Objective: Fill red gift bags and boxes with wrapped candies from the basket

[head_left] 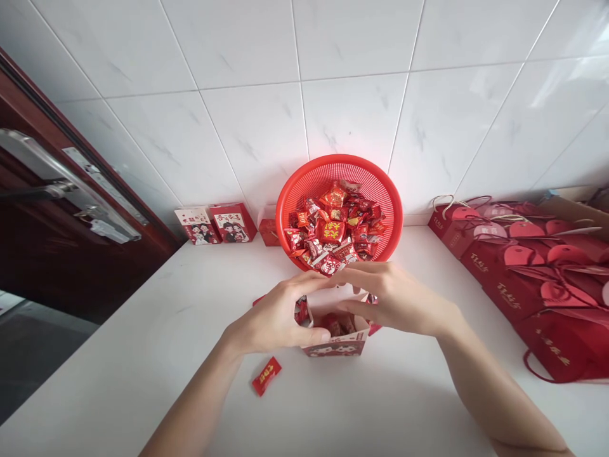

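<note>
A small red and white box [335,348] with a cartoon couple printed on its front stands open on the white table, with red-wrapped candies inside. My left hand [280,314] grips its left side, thumb along the front rim and fingers behind. Over the box's right and back side, my right hand [390,295] is curled with its fingers at the raised white flap. Some red items partly show behind the box, hidden by my hands. One red candy [267,376] lies in front and to the left. Directly behind is a red basket [398,222] of wrapped candies.
Two small printed boxes [197,226] [233,223] stand by the tiled wall at the left, and another [269,232] is beside the basket. Red gift bags [511,292] are packed along the right. A dark door [57,228] borders the table's left side.
</note>
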### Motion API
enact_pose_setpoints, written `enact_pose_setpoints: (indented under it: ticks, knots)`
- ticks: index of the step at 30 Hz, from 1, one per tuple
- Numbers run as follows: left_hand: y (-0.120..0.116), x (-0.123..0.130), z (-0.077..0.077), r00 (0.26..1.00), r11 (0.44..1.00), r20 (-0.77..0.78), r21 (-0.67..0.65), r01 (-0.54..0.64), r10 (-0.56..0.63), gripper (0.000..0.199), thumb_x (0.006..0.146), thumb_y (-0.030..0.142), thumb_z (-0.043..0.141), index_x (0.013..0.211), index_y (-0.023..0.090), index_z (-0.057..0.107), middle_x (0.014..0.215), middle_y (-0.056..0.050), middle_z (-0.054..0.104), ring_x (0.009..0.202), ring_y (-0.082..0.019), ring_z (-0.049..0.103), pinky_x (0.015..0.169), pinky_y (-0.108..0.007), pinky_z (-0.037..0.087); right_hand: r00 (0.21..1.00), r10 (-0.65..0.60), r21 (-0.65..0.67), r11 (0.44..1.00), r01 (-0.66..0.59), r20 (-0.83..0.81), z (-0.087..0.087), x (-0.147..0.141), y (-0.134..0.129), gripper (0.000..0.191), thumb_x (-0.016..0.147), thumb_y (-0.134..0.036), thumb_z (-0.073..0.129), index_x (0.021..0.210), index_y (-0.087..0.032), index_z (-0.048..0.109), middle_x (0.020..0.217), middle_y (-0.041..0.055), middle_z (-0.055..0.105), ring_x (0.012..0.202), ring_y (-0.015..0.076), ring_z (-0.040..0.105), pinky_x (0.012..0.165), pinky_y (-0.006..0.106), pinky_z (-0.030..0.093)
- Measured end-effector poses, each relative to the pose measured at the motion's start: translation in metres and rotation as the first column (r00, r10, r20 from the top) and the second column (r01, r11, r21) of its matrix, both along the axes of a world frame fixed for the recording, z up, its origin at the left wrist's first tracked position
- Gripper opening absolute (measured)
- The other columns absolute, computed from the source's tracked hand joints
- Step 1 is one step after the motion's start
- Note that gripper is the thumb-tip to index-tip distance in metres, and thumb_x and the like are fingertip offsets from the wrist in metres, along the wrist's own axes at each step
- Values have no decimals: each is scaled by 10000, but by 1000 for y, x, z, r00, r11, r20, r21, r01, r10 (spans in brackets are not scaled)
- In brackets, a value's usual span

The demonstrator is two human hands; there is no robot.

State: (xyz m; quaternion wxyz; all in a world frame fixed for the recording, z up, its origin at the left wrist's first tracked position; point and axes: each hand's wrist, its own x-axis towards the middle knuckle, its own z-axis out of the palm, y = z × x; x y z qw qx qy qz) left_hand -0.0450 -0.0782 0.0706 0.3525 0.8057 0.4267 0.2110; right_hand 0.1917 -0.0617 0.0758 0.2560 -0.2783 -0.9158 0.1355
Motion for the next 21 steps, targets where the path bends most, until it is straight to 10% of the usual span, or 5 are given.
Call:
enact_pose_setpoints:
  ticks: [10,16,21]
  knots:
    - [9,-3,-2,1000,996,2,91,-17,17,464,832,416,763,1259,246,700,1291,-85,706,1183,-289,664,970,-389,575,997,-49,-160,986,38,-68,6,27,19,680,792,-578,777,1347,-219,616,1198,118,734,1011,266,709,830,362,565]
    - [14,-7,-3,996,987,-93,158,21,-6,429,850,275,710,1278,265,688,1314,-60,706,1199,-265,660,996,-361,553,1000,-24,-360,933,20,-7,-22,32,22,794,742,-541,825,1411,-208,556,1044,98,746,855,220,688,775,358,572]
    - [20,-3,-11,999,987,-12,155,-38,40,512,870,254,658,1380,254,613,1366,-55,680,1252,-249,636,1069,-361,509,960,-68,-547,832,-95,-270,-54,27,18,713,849,-422,746,1443,-158,455,895,42,725,763,165,658,740,319,563]
